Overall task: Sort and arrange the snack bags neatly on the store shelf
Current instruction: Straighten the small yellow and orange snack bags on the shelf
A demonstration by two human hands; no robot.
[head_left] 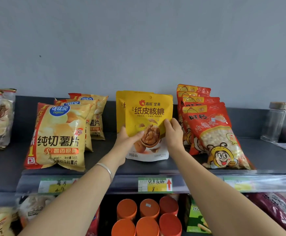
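Yellow walnut bag (pixel 149 113) upright on shelf (pixel 266 155) between chip bags (pixel 59 137) left and red bags (pixel 215 133) right, gripped by fingers of left hand (pixel 127 139) and right hand (pixel 173 133).

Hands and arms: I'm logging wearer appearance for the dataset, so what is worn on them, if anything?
Two bare hands, no gloves: the left hand and right hand show no rings that I can make out. Both forearms are bare to the frame's edge, no sleeves in view. The left wrist carries a thin silver bangle; the right wrist has nothing on it.
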